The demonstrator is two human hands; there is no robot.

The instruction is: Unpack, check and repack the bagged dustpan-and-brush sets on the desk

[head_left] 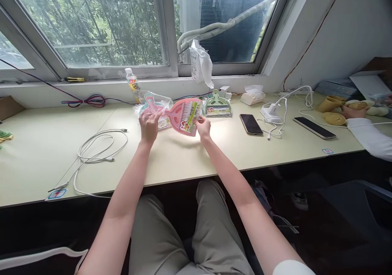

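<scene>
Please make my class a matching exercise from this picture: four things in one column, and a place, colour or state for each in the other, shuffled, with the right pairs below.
Things
1. Front pink dustpan set
2. Green dustpan set
3. Drink bottle
4. Slim cutter-like tool

Descriptions
A. Topped with a white cap
B. Yellow and black, at the foot of the window
C. Held by the left hand and the right hand
D. On the desk, beyond the right hand

Right pairs
1-C
2-D
3-A
4-B
</scene>
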